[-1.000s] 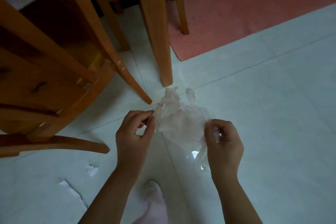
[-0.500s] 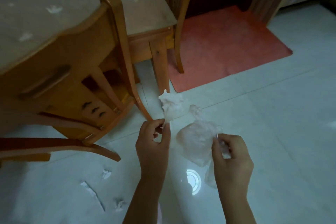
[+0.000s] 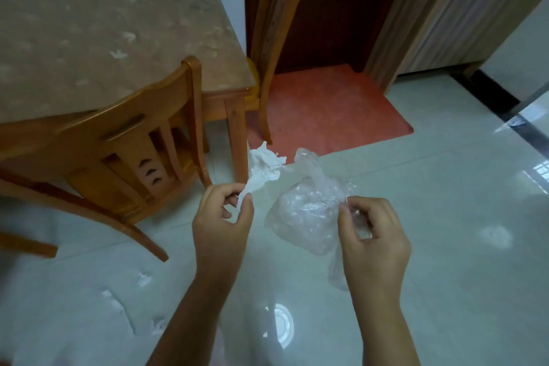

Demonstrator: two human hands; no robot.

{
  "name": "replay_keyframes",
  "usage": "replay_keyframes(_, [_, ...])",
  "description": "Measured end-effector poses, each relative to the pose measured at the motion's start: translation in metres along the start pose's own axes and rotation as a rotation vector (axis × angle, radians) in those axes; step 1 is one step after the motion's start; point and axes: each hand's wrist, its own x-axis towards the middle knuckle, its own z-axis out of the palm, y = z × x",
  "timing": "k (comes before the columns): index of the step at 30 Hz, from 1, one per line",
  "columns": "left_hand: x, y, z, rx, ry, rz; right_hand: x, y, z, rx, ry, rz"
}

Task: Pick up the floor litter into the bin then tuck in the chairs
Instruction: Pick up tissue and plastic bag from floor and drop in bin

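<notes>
My left hand (image 3: 221, 223) pinches a crumpled white tissue (image 3: 263, 168) that sticks up above the fingers. My right hand (image 3: 372, 239) grips a clear plastic bag (image 3: 306, 217), which hangs between the two hands, apart from the tissue. Both are held above the pale tiled floor. Several white paper scraps (image 3: 144, 279) lie on the floor at the lower left. A wooden chair (image 3: 139, 151) stands pulled out and angled at the table's (image 3: 98, 38) near edge. A second chair (image 3: 276, 24) stands at the table's right end. No bin is in view.
A red mat (image 3: 326, 110) lies before a dark wooden door behind the second chair. A striped curtain or panel (image 3: 463, 9) hangs at the upper right. Another chair's curved leg (image 3: 89, 217) crosses the lower left. Glossy floor stretches to the right.
The view has risen from floor level, so the tabletop and door now show. The tissue in my left hand has come apart from the bag in my right hand.
</notes>
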Motion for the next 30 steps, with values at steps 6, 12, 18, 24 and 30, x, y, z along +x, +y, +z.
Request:
replay_keyframes(6, [-0.028,0.037,-0.045,-0.037,-0.037,-0.075,0.001,-0.027,-0.043,0.027,-0.085,-0.11])
replay_keyframes(12, [-0.06,0.042,-0.099,-0.071,0.036,-0.308,-0.009,-0.067,-0.048,0.104,-0.307,-0.286])
replay_keyframes(18, [-0.081,0.026,-0.167,0.041,0.145,-0.324,-0.039,-0.111,-0.03,0.229,-0.476,-0.39])
replay_keyframes(24, [-0.118,0.015,-0.246,0.218,0.276,-0.311,-0.085,-0.155,0.0,0.304,-0.666,-0.472])
replay_keyframes(30, [-0.206,0.007,-0.329,0.314,0.508,-0.357,-0.169,-0.209,0.009,0.411,-0.883,-0.612])
